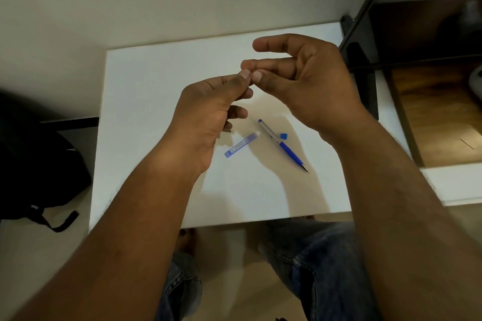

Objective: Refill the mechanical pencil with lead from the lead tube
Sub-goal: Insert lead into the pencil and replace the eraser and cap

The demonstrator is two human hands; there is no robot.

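Note:
A blue mechanical pencil [283, 146] lies on the white table [146, 101], tip pointing to the near right. Just left of it lies the translucent blue lead tube [240, 145], uncapped, and its small blue cap [283, 136] rests right of the pencil. My left hand [208, 112] and my right hand [307, 78] hover above the table, their pinched fingertips touching each other. Anything held between the fingertips is too thin to see. A tiny dark piece [228, 131] peeks out below my left hand.
A black bag [39, 164] sits on the floor to the left of the table. A dark shelf frame [365, 41] stands against the table's right side. My knees in jeans [320, 263] are under the table's near edge.

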